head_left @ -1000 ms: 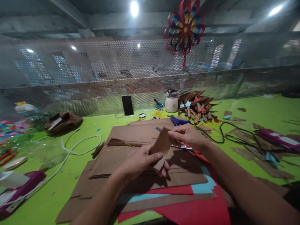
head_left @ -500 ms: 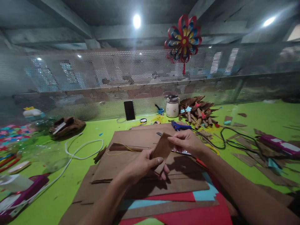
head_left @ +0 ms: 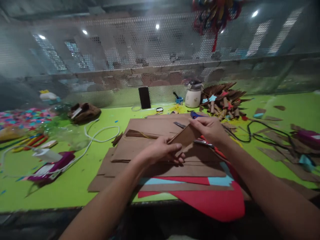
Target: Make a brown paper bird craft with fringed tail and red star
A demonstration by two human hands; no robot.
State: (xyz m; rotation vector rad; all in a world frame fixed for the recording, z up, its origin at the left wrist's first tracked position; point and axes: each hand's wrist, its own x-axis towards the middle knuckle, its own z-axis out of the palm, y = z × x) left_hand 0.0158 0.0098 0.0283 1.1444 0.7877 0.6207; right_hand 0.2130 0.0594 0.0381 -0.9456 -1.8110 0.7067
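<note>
Between my two hands is a piece of brown paper [head_left: 187, 136], tilted above a stack of brown paper sheets [head_left: 147, 153]. My left hand [head_left: 166, 151] is closed on its lower left end, thumb on top and fingers beneath. With thumb and fingertips, my right hand [head_left: 206, 128] pinches its upper right corner. Scissors with red handles [head_left: 220, 153] lie on the stack just under my right hand. Behind the paper a grey metal blade or ruler [head_left: 179, 125] shows in part. A folded brown strip [head_left: 141, 134] with a yellow string rests left of the hands.
A blue glue gun [head_left: 196, 114], a white jar [head_left: 193, 95] and a pile of pleated brown paper pieces [head_left: 225, 100] stand behind. A black phone [head_left: 144, 97] leans on the mesh screen. A white cable [head_left: 85, 151] runs left to a purple power strip [head_left: 53, 168]. Red paper [head_left: 217, 203] overhangs the front edge.
The view has tipped downward, so the table's front edge now shows. The brown paper has turned to a flatter angle, while both hands keep hold of it.
</note>
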